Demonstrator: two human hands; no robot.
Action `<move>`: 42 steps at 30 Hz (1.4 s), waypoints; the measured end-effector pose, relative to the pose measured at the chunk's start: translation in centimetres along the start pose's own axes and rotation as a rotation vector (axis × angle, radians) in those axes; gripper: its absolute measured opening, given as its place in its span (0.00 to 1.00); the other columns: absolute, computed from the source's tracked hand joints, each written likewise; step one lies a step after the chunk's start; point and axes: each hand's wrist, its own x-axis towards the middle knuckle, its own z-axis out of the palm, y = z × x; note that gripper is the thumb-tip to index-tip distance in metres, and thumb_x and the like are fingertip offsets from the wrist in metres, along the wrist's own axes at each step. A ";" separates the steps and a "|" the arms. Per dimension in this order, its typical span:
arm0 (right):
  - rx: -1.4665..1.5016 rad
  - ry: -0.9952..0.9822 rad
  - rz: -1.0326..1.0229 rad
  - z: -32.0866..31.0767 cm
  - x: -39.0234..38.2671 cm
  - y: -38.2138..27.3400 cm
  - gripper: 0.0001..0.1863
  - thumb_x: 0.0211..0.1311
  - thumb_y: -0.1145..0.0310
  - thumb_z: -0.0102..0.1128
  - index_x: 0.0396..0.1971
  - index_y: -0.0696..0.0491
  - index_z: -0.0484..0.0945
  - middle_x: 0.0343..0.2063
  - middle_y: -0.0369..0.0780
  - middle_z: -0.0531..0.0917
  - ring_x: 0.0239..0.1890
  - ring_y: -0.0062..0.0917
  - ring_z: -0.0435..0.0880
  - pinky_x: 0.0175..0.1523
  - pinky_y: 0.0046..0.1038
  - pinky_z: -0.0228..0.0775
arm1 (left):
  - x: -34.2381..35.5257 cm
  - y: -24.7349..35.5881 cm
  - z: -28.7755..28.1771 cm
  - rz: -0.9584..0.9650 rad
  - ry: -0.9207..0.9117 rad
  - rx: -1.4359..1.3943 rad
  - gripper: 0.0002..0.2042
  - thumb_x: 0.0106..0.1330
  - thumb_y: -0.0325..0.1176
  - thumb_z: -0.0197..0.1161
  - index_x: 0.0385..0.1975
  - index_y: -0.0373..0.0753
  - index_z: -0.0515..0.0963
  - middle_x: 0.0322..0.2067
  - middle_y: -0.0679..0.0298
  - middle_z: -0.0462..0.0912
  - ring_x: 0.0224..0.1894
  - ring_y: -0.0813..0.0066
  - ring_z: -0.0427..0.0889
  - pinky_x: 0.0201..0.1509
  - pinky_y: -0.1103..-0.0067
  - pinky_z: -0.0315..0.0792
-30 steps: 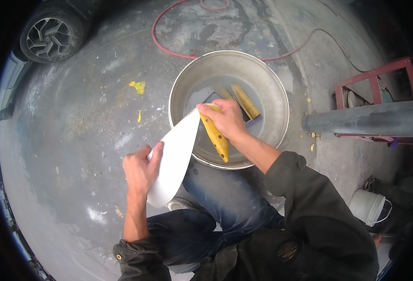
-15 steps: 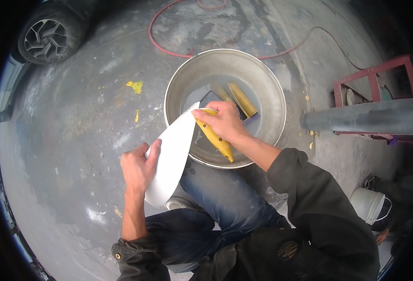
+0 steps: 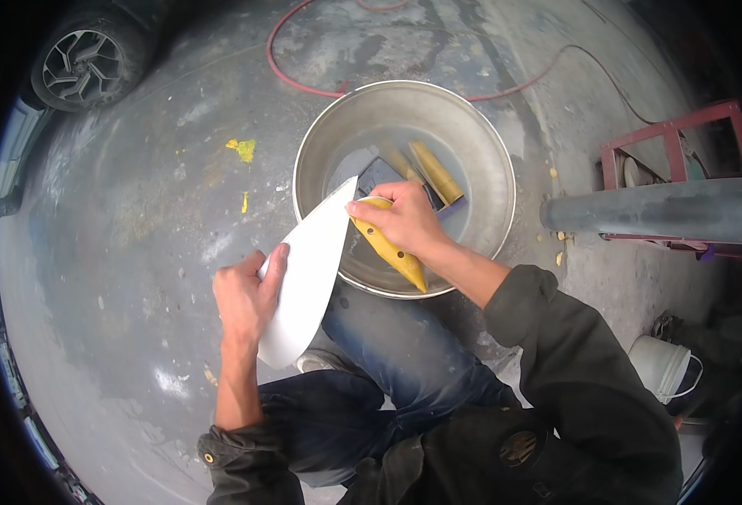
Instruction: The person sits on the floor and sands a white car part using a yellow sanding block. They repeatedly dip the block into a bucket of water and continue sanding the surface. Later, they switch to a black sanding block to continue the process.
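My left hand (image 3: pixel 247 295) is closed on the side of a smooth white curved panel (image 3: pixel 308 282), thumb on its face. The panel is tilted, its pointed end up over the rim of a round metal basin (image 3: pixel 316 160). My right hand (image 3: pixel 400 217) pinches a folded yellow sanding disc (image 3: pixel 388 247) with holes punched in it, held against the panel's edge near the pointed tip. Below, in the shallow water of the basin, lie a dark flat rectangular piece (image 3: pixel 377 174) and yellow-brown tube-like pieces (image 3: pixel 436 172), partly hidden by my right hand.
A red hose (image 3: pixel 282 71) runs over the concrete floor behind the basin. To the right are a grey pipe (image 3: pixel 648 207), a red metal frame (image 3: pixel 672 151) and a white bucket (image 3: pixel 659 369). A car wheel (image 3: pixel 83 66) stands at far left.
The sanding disc's lower end has swung slightly to the right. Both hands keep their holds, and the panel has shifted only a little to the left.
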 end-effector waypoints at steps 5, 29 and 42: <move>-0.081 -0.050 -0.105 0.0 -0.8 0.6 0.18 0.57 0.56 0.75 0.28 0.60 0.87 0.17 0.38 0.82 0.23 0.20 0.82 0.28 0.27 0.71 | 0.1 -0.1 -0.2 -0.007 -0.019 0.002 0.27 0.67 0.53 0.69 0.17 0.31 0.79 0.08 0.51 0.64 0.12 0.59 0.62 0.21 0.67 0.63; -0.283 -0.181 -0.228 0.3 -1.9 -1.1 0.17 0.60 0.58 0.75 0.26 0.59 0.87 0.18 0.36 0.83 0.21 0.14 0.76 0.29 0.25 0.67 | 0.6 0.1 0.4 0.009 -0.009 0.014 0.25 0.69 0.50 0.67 0.20 0.30 0.82 0.09 0.51 0.69 0.13 0.69 0.65 0.22 0.69 0.64; -0.246 -0.092 -0.186 0.4 -1.1 -1.8 0.17 0.57 0.55 0.75 0.29 0.57 0.89 0.19 0.42 0.85 0.21 0.25 0.83 0.32 0.29 0.73 | 3.5 2.1 1.6 -0.079 0.023 0.037 0.29 0.69 0.58 0.62 0.21 0.34 0.85 0.14 0.48 0.78 0.20 0.47 0.81 0.31 0.62 0.75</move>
